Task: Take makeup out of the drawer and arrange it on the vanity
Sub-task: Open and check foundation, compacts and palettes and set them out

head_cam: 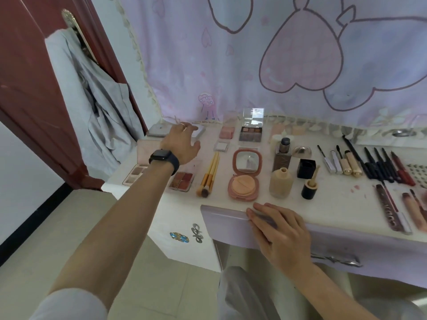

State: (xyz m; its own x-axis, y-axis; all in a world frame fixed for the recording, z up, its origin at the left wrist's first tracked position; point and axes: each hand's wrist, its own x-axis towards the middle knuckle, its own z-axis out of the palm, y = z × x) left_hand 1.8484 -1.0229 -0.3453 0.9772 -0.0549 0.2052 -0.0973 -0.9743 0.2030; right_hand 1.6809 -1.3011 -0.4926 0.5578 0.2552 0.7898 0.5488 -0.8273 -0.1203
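- You've got two hands in view: left hand (182, 144), right hand (277, 229).
- One watch (164, 159) on your wrist.
- One open pink compact (245, 176).
- Two bottles (280, 182), one beige, one dark.
- Two black caps (306, 168).
- One palette (251, 135) with a raised mirror lid.
- Gold brushes (209, 175): too bunched to count.

Centre: open compact (243, 174) on the tabletop (342, 199); brushes (209, 174) just left of it, bottle (280, 182) just right.
Rear: mirrored palette (250, 133) behind the compact.
Right: pencils (379, 167) side by side.
Front edge: right hand (277, 229) rests on the drawer front (226, 224), before the compact.
Left rear: left hand (182, 142) above the tabletop.
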